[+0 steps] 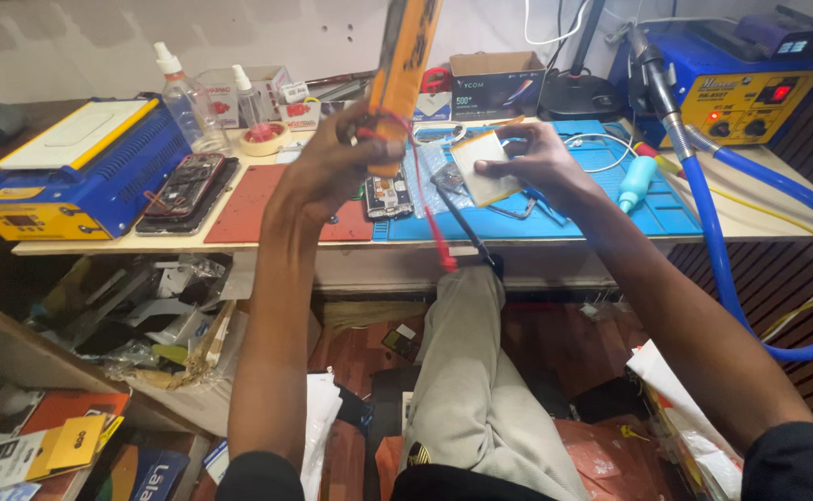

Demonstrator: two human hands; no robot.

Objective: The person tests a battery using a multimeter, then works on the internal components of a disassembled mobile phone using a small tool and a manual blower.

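Observation:
My left hand (346, 158) is closed around the lower end of an orange multimeter (405, 65), held upright above the bench. Its red lead (432, 223) and black lead (467, 223) hang down toward the bench's front edge. My right hand (532, 160) grips a flat white phone battery (483, 165) over the blue work mat (601, 199). An opened phone (388, 195) lies on the mat between my hands.
A blue and yellow machine (72, 167) stands at the left beside another opened phone (184, 186) on a red mat (258, 209). Spray bottles (184, 97) stand behind. A blue soldering station (750, 88) with a hose (717, 250) sits at the right. Clutter fills the floor below.

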